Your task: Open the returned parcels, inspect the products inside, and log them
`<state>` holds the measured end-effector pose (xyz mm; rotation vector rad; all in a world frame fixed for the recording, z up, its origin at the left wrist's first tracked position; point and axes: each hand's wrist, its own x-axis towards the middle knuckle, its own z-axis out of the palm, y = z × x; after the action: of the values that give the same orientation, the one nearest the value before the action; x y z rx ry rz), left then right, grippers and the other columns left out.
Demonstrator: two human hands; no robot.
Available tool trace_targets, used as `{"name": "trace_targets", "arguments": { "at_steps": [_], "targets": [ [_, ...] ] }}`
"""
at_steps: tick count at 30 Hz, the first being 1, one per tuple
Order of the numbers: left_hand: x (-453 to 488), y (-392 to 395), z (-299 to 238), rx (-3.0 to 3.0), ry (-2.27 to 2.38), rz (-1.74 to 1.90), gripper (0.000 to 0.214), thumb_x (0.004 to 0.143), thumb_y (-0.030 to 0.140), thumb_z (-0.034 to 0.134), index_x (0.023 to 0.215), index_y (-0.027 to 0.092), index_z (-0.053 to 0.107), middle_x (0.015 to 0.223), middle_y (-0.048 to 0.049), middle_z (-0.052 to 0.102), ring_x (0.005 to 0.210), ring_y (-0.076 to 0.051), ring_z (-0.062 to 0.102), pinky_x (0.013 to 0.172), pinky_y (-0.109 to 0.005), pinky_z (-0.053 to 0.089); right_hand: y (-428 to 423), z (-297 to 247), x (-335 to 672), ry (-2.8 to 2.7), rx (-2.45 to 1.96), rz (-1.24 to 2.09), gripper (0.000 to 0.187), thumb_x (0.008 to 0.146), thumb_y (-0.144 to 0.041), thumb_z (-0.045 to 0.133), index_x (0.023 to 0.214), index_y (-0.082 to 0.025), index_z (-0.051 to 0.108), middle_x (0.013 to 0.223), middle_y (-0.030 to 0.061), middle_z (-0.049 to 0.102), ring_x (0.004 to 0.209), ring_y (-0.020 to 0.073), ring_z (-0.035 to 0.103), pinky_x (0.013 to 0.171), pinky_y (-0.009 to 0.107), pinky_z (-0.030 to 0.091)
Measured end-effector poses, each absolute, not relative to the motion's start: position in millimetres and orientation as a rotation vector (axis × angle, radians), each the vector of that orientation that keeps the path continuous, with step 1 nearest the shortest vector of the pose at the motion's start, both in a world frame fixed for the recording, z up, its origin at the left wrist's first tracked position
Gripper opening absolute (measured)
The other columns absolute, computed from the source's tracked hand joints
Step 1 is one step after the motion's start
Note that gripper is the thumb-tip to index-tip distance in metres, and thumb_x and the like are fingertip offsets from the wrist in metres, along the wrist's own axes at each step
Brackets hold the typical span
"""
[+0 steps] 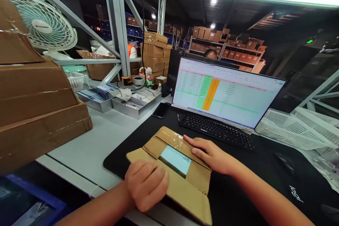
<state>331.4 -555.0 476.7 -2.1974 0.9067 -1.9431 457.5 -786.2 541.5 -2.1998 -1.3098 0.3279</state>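
A small brown cardboard box [199, 180] sits on the black desk mat with its flaps folded open. Between the flaps a pale blue item [176, 159] with small dark print shows inside. My left hand [147, 184] is closed in a fist over the near flap; whatever its fingers may hold is hidden. My right hand [212, 153] lies along the far right edge of the box, thumb and fingers stretched out and touching the cardboard. Clear tape [177, 140] shines on the far flap.
Behind the box stand a keyboard [217, 131] and a monitor [227, 93] with a spreadsheet. A phone [161, 110], metal trays [137, 104] and stacked cartons [37, 102] are on the left. At right are a mouse [284, 162] and white baskets [293, 127]. A person sits beyond the monitor.
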Motion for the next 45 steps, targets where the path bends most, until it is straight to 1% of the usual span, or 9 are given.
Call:
{"name": "trace_targets", "arguments": {
  "at_steps": [5,9,13,15,18,20,26,33,45],
  "targets": [
    [307,-550,430,-2.445,0.782,-1.767,0.044,0.103,0.046,0.038,0.108,0.022,0.074,0.084,-0.0074,0.070,0.078,-0.020,0.063,0.080,-0.037,0.049,-782,560,432,-1.240,-2.801,-0.161,0.081,0.088,-0.068,0.055,0.146,-0.011,0.051,0.132,0.0193,0.059,0.114,0.0359,0.061,0.091,0.049,0.055],
    [297,-548,467,-2.652,1.123,-1.466,0.063,0.102,0.059,0.029,0.112,0.011,0.069,0.087,-0.0111,0.068,0.076,-0.020,0.062,0.066,-0.035,0.049,-769,572,410,-1.275,-2.952,-0.143,0.066,0.096,-0.053,0.050,0.144,-0.008,0.053,0.111,0.0162,0.069,0.097,0.0315,0.068,0.081,0.043,0.057],
    [317,-547,538,-3.019,1.126,-0.867,0.034,0.099,0.034,0.051,0.072,0.020,0.065,0.074,-0.0002,0.061,0.059,-0.012,0.055,0.054,-0.027,0.040,-753,572,402,-1.383,-3.021,-0.112,0.065,0.101,-0.049,0.044,0.143,-0.001,0.051,0.106,0.0185,0.071,0.093,0.0313,0.070,0.076,0.040,0.057],
    [340,-546,564,-3.069,0.996,-0.681,0.012,0.089,0.032,0.067,0.085,0.021,0.068,0.092,-0.0025,0.067,0.077,-0.016,0.064,0.066,-0.026,0.047,-751,568,401,-1.486,-3.049,-0.168,0.060,0.105,-0.041,0.037,0.144,0.003,0.047,0.105,0.0206,0.071,0.091,0.0305,0.071,0.072,0.039,0.056],
    [380,-546,577,-3.003,0.981,-0.438,0.053,0.078,0.043,0.078,0.123,0.020,0.063,0.123,-0.0104,0.066,0.110,-0.025,0.065,0.090,-0.033,0.049,-759,562,407,-1.581,-3.036,-0.285,0.056,0.106,-0.033,0.030,0.143,0.007,0.046,0.103,0.0226,0.072,0.087,0.0293,0.072,0.068,0.037,0.055],
    [400,-551,574,-2.969,1.045,-0.317,0.044,0.087,0.043,0.068,0.124,0.020,0.063,0.121,-0.0103,0.068,0.108,-0.025,0.066,0.092,-0.033,0.049,-769,562,416,-1.554,-3.020,-0.285,0.053,0.107,-0.032,0.029,0.139,0.004,0.049,0.099,0.0209,0.073,0.084,0.0282,0.072,0.066,0.035,0.053],
    [412,-559,559,-3.085,0.909,-0.453,0.033,0.097,0.032,0.050,0.119,0.015,0.067,0.118,-0.0121,0.069,0.108,-0.025,0.066,0.094,-0.037,0.051,-784,578,444,-1.470,-2.854,-0.097,0.043,0.106,-0.038,0.035,0.105,-0.012,0.068,0.090,0.0132,0.075,0.082,0.0253,0.072,0.071,0.032,0.049],
    [389,-541,554,-2.989,0.843,-0.401,0.045,0.098,0.043,0.050,0.136,0.020,0.059,0.130,-0.0119,0.063,0.114,-0.026,0.065,0.094,-0.036,0.052,-833,583,446,-1.356,-2.337,0.052,0.043,0.104,-0.045,0.041,0.124,-0.017,0.068,0.126,0.0086,0.070,0.118,0.0215,0.064,0.100,0.031,0.048],
    [414,-591,581,-2.772,1.003,0.205,0.073,0.093,0.064,0.048,0.150,0.018,0.044,0.145,-0.0147,0.057,0.126,-0.030,0.061,0.102,-0.037,0.049,-1023,417,454,-0.383,-3.025,-0.010,0.042,0.095,-0.020,0.052,0.134,-0.005,0.057,0.135,0.0223,0.059,0.125,0.0321,0.057,0.104,0.043,0.046]
  ]
}}
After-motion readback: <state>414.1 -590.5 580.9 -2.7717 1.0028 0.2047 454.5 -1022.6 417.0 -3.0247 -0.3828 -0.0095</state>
